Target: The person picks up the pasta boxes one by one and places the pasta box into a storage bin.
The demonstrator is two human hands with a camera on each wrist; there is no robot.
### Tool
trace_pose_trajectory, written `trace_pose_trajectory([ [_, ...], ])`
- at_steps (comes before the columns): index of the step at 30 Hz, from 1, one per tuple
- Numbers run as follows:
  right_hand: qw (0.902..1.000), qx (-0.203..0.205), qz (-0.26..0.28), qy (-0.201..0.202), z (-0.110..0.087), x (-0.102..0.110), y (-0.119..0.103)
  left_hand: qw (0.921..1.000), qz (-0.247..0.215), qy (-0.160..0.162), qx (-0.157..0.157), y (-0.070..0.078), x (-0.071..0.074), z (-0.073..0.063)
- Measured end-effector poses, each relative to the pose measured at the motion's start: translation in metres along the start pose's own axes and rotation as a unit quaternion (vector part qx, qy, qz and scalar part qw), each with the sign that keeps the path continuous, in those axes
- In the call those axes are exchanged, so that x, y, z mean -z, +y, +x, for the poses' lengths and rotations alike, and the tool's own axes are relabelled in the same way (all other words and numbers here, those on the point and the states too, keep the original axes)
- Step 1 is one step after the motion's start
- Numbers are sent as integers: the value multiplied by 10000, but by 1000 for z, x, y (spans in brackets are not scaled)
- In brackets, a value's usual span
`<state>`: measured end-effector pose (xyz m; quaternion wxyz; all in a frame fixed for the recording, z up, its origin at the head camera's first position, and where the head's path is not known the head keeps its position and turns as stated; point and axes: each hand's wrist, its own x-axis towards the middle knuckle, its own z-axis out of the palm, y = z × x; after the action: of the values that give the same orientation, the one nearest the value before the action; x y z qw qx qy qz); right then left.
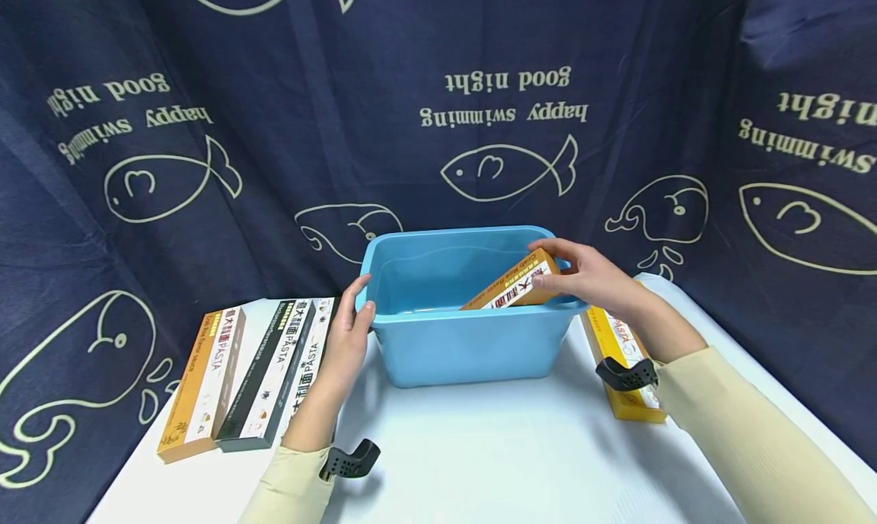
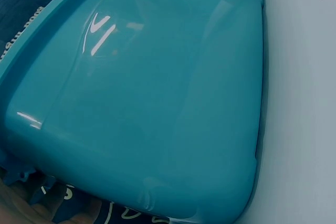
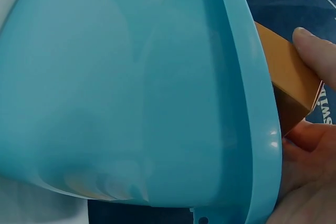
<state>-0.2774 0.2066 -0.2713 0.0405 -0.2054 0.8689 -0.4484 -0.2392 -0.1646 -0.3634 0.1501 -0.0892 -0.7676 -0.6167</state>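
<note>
A light blue plastic bin stands in the middle of the table. At its left rim, my left hand grips the edge, thumb and fingers around it. My right hand holds the upper end of an orange and white pasta box at the bin's right side. That box slants down to the left into the bin, its lower end hidden behind the front wall. In the right wrist view, the thumb and fingers pinch the orange box end just past the bin's rim.
On the left lie an orange pasta box and a black pasta box, with another pasta box partly behind the left forearm. A yellow pasta box lies under the right wrist. A dark blue fish-print cloth hangs behind the table.
</note>
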Motion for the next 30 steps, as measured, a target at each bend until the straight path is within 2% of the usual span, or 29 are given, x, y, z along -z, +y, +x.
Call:
trace_pose_trajectory([
  [6,9998,66,-202,63,-2,-1,0,10000,-23,-2,-88,1,-1,0],
  [16,9985,116,-517,-108,-4,-5,-1,9998,-86,-15,-161,0,0,0],
  [24,9962,43,-871,-28,-3,-10,-3,9999,-9,-27,-131,-1,0,1],
  [30,9939,167,-1093,41,-2,-13,0,9999,-25,-28,-168,-2,1,1],
])
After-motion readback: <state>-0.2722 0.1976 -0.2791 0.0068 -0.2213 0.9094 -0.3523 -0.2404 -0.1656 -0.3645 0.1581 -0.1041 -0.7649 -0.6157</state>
